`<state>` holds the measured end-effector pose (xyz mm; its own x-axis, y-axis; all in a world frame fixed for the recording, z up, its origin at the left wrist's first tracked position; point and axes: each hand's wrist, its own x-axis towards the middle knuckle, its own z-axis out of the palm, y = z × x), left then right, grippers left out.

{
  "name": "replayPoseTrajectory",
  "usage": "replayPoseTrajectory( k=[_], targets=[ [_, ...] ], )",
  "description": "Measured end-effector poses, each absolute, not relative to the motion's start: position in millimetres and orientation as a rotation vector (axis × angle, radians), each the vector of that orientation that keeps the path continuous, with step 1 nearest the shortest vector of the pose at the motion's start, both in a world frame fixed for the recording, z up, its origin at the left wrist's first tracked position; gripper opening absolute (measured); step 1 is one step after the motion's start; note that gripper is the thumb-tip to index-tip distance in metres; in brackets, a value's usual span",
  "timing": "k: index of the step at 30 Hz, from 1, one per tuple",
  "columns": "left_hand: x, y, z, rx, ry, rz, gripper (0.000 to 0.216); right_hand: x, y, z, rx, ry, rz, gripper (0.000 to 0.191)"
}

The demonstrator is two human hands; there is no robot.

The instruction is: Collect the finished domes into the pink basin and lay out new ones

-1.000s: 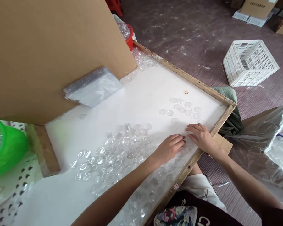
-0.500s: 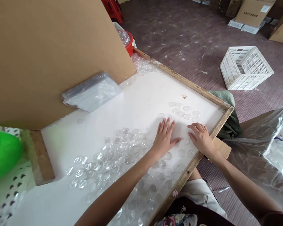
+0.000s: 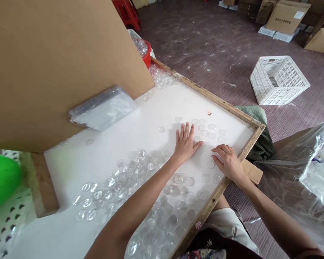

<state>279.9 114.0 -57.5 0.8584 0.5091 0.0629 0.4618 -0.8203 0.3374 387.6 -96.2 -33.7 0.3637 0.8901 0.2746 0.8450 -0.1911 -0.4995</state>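
Note:
Many clear, round, domed discs (image 3: 124,180) lie loose in a broad spread over the white tabletop (image 3: 156,108). My left hand (image 3: 186,144) lies palm down with fingers spread, close to a small group of discs (image 3: 212,127). A single disc (image 3: 179,119) sits just beyond its fingertips, another (image 3: 162,129) to their left. My right hand (image 3: 228,162) hovers low near the table's wooden edge, fingers loosely bent and thumb apart, with no disc visible between them. Below it are a few separate discs (image 3: 206,178). Whatever is under both palms is hidden.
A wooden rim (image 3: 205,91) borders the table. A large cardboard sheet (image 3: 70,54) stands at left, with a stack of clear plastic bags (image 3: 104,109) against it. Around are a green basin (image 3: 2,180), a red tub (image 3: 147,57), a white crate (image 3: 280,84) and a plastic-lined box (image 3: 294,180).
My left hand has slid a little forward over the table, away from me. Two discs now show past and left of its fingertips. My right hand stays nearly in place.

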Motion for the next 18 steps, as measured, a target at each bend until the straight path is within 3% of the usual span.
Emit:
replayPoseTrajectory(
  k=[7,13,18],
  targets=[
    [248,170,-64,2.526,1.171,0.312,0.095,388,-96,-38,-2.039,-1.486,0.114,0.017],
    [257,170,-60,2.586,0.742,0.373,0.044,389,-96,-41,-2.033,-1.455,0.134,0.018],
    [262,166,-48,2.586,0.756,0.550,0.031,388,-97,-40,-2.032,-1.445,0.141,0.017]
  ],
)
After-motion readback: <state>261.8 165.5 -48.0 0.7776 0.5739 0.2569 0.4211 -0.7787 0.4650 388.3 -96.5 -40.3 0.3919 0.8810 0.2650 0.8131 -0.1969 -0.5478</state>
